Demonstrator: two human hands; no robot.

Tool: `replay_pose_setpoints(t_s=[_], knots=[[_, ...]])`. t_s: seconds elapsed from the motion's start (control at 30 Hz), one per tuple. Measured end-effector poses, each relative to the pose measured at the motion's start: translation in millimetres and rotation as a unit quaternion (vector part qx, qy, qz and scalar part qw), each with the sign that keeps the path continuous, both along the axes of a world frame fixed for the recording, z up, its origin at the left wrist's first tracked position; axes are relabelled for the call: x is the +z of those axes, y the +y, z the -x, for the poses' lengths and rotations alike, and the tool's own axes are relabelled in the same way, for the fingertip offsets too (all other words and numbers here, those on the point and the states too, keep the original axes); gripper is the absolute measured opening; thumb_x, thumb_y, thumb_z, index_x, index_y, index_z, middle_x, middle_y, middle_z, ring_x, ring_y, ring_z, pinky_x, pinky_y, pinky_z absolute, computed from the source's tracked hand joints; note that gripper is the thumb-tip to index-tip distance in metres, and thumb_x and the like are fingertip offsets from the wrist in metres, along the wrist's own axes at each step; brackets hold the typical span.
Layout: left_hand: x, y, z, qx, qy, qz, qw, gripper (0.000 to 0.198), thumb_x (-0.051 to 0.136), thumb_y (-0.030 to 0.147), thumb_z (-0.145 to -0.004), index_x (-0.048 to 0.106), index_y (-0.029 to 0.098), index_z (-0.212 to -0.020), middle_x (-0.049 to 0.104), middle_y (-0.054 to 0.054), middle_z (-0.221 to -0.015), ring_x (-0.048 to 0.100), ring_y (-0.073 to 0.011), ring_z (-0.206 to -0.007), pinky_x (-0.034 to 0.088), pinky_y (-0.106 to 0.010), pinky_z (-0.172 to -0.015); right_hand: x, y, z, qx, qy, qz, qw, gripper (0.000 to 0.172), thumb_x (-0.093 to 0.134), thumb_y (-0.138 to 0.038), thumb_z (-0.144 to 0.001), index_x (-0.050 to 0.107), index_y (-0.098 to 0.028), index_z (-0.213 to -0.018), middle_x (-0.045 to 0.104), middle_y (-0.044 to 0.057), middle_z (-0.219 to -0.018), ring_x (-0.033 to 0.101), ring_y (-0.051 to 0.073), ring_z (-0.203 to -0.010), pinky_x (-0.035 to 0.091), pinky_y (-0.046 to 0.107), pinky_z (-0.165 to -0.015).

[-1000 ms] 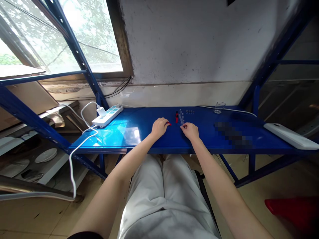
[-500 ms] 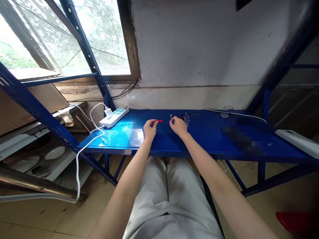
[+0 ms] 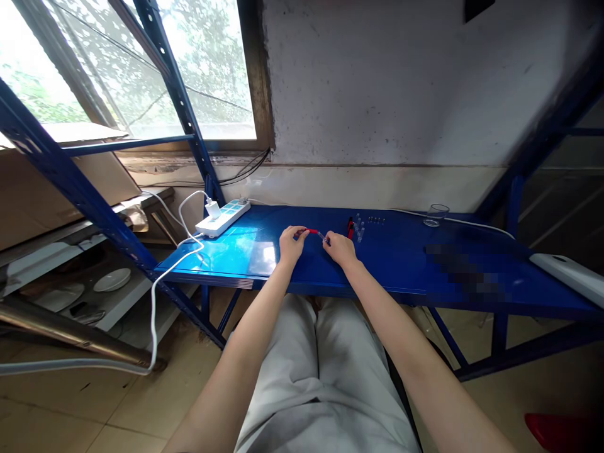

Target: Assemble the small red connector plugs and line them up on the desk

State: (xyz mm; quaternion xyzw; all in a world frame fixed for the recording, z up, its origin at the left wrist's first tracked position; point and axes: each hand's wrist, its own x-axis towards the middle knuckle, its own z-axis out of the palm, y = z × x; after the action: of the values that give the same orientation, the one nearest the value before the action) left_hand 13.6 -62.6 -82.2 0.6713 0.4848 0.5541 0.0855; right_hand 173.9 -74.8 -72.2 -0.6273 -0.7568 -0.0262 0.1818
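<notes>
Between finger and thumb, my left hand [image 3: 292, 244] pinches a small red stick-like piece [image 3: 312, 231] that points right. My right hand [image 3: 340, 248] grips a short clear tube [image 3: 321, 236], its end meeting or almost meeting the red piece's tip. Both hands are just above the blue table [image 3: 311, 270]. Right of my right hand lie several small clear tubes [image 3: 360, 228] beside red and black pieces [image 3: 350, 228]. A row of tiny pieces [image 3: 376, 220] sits farther right.
A white power strip [image 3: 223, 218] with a plug and cable is at the table's left. A clear glass [image 3: 435, 215] stands at the back right, near a cable. A white object [image 3: 569, 277] lies at the right end. Blue frame posts rise at both sides.
The clear tube, upright at my right fingertips before, now tilts toward the red piece. My hands have come closer together, and the camera view has shifted slightly.
</notes>
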Motion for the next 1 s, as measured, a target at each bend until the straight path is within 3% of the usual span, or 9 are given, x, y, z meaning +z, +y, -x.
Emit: replay_pose_setpoints(t_s=[0.57, 0.8, 1.0], knots=[[3.0, -6, -4, -0.013, 0.060, -0.021, 0.998, 0.020, 0.053, 0.032, -0.084, 0.067, 0.021, -0.092, 0.064, -0.004, -0.083, 0.056, -0.0150, -0.080, 0.046, -0.028, -0.076, -1.4, 0, 1, -0.021, -0.017, 0.002, 1.000, 0.014, 0.039, -0.023, -0.087, 0.052, -0.018, -0.089, 0.064, 0.007, -0.077, 0.058, 0.016, -0.066, 0.030, 0.024, -0.049], [6.3, -16, -9, -0.034, 0.178, -0.050, 0.982, 0.037, 0.039, 0.035, -0.090, 0.056, 0.019, -0.119, 0.064, -0.006, -0.092, 0.054, -0.0166, -0.086, 0.043, -0.029, -0.080, -2.1, 1, -1, -0.024, -0.004, 0.004, 1.000, 0.013, 0.041, -0.025, -0.086, 0.052, -0.018, -0.088, 0.062, 0.007, -0.074, 0.057, 0.016, -0.064, 0.029, 0.024, -0.048], [6.4, -20, -13, -0.066, 0.263, -0.032, 0.962, 0.039, 0.036, 0.035, -0.091, 0.053, 0.018, -0.122, 0.063, -0.008, -0.095, 0.054, -0.0185, -0.089, 0.043, -0.032, -0.083, -5.7, 3, -3, -0.017, 0.030, -0.013, 0.999, 0.015, 0.042, -0.031, -0.086, 0.051, -0.019, -0.087, 0.062, 0.005, -0.076, 0.055, 0.015, -0.064, 0.029, 0.023, -0.048]])
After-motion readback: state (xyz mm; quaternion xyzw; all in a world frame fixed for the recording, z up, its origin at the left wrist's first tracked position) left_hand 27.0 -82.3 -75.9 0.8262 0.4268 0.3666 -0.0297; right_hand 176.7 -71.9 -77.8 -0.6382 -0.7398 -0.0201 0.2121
